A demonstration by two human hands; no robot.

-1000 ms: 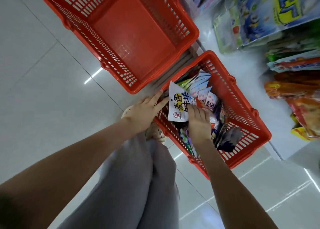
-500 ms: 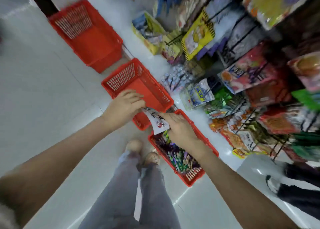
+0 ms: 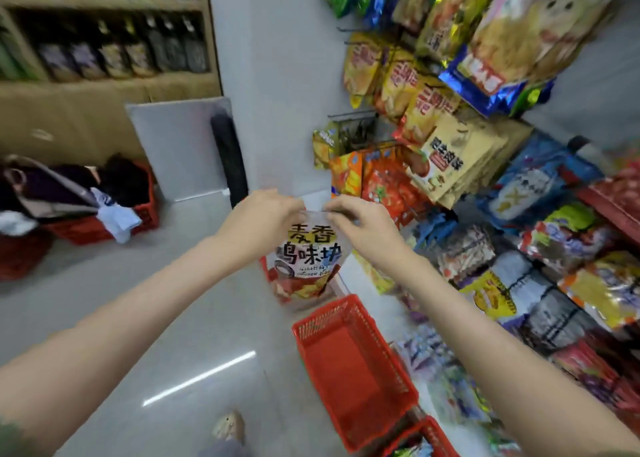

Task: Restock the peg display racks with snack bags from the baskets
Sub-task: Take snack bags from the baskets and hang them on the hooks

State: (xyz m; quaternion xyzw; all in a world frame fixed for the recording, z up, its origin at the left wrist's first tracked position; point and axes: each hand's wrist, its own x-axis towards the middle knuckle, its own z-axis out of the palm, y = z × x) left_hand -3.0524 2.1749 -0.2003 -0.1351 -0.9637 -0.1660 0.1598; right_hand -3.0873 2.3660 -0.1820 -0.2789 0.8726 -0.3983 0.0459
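Both hands point(image 3: 313, 226) pinch snack bag point(image 3: 310, 259) top, bag hangs vertical

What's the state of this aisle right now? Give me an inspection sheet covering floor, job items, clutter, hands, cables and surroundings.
Surface: pale glossy floor with a reflected light streak.
Job's things: snack bag held up in front of the racks; hanging snack bags crowd the pegs at right; empty red basket on the floor below; second red basket cut off at the bottom edge.
Clutter: red basket of clothes at left; white board leaning on the wall.
Grippers: left hand and right hand each pinch the bag's top edge.
Cables: nothing seen.
Surroundings: wooden shelf with dark bottles, upper left.
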